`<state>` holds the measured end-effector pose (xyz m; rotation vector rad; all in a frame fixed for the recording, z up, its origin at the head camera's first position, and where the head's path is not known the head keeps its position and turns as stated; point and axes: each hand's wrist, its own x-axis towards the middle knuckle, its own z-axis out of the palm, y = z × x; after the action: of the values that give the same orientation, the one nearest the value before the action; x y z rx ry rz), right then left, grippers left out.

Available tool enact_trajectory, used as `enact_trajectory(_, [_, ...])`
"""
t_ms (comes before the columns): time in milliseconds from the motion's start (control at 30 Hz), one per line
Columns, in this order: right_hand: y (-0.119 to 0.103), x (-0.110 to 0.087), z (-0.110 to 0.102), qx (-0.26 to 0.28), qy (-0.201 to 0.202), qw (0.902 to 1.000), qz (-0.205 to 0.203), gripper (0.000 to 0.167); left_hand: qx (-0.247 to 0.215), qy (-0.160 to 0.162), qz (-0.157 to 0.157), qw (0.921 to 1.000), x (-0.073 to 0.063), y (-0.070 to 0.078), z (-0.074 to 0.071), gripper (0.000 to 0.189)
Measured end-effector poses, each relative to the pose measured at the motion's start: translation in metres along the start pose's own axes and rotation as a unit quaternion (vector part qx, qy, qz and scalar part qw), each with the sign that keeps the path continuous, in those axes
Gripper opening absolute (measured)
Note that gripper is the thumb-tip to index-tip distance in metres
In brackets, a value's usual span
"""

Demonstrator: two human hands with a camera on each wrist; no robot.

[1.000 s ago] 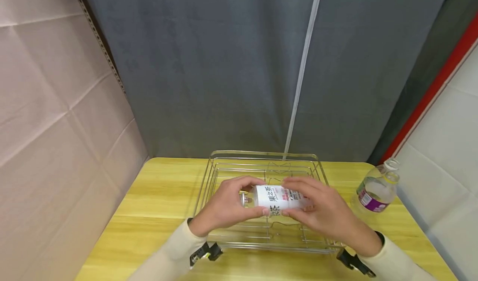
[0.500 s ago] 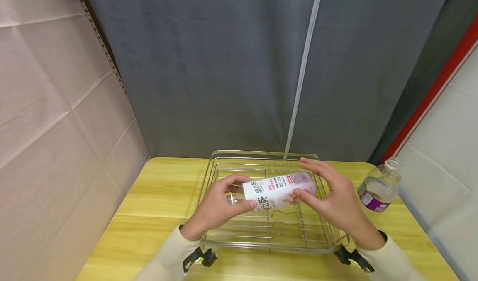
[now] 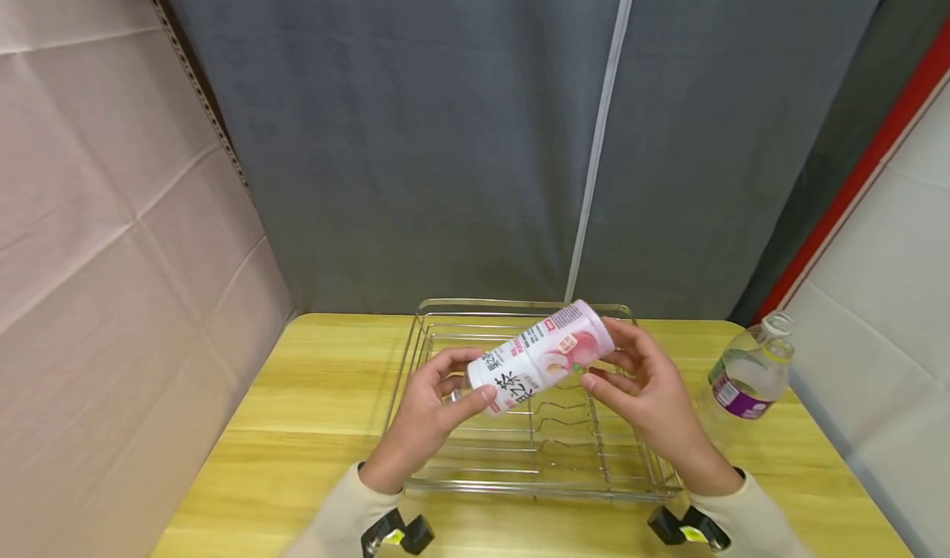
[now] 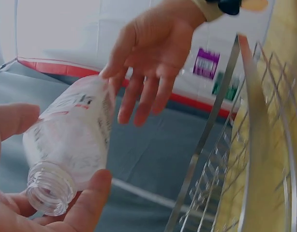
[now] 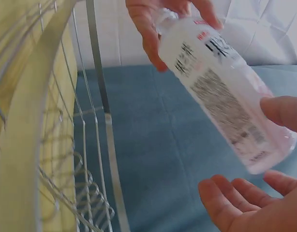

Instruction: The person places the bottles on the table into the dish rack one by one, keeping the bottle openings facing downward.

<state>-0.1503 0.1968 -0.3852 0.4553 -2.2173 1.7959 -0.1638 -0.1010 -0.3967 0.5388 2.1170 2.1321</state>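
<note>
A plastic drink bottle point(image 3: 538, 360) with a white and pink peach label is held tilted above the wire rack, its base up and to the right. My left hand point(image 3: 426, 418) grips it by the shoulder, thumb in front and fingers behind. The left wrist view shows the bottle's bare threaded neck point(image 4: 51, 188), without a cap. My right hand point(image 3: 656, 397) is beside the base, its thumb at the label's lower edge. In the right wrist view, the right fingers point(image 5: 235, 198) are loosely extended below the bottle, apart from it.
Beneath the hands, a metal wire rack point(image 3: 534, 489) stands on the yellow wood-grain table point(image 3: 312, 401). Clear bottles with purple and green labels point(image 3: 742, 397) stand at the table's right side. A grey curtain point(image 3: 430, 146) hangs behind, with pale walls to either side.
The bottle has gone from nearly level to tilted, its base rising and its label turning to show the peach. My right hand has loosened from around the base; my left has shifted slightly left.
</note>
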Motion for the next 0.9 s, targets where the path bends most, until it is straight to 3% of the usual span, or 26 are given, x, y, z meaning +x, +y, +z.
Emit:
enact_trajectory(167, [0.0, -0.004, 0.009, 0.118, -0.012, 0.9928, 0.021, 0.064, -0.084, -0.021, -0.014, 0.9962, -0.004, 0.0, 0.013, 0.052])
enact_trajectory(367, [-0.004, -0.008, 0.021, 0.22, -0.019, 0.9749, 0.031, 0.07, -0.129, -0.041, -0.018, 0.9906, -0.006, -0.002, 0.029, 0.051])
enact_trajectory(700, [-0.005, -0.012, 0.028, 0.269, -0.022, 0.9629, 0.01, 0.068, -0.141, -0.058, -0.025, 0.9881, -0.008, -0.01, 0.04, 0.053])
enact_trajectory(900, [-0.006, -0.012, 0.028, 0.262, -0.019, 0.9648, 0.015, 0.069, -0.14, -0.063, -0.022, 0.9879, -0.007, -0.011, 0.039, 0.055])
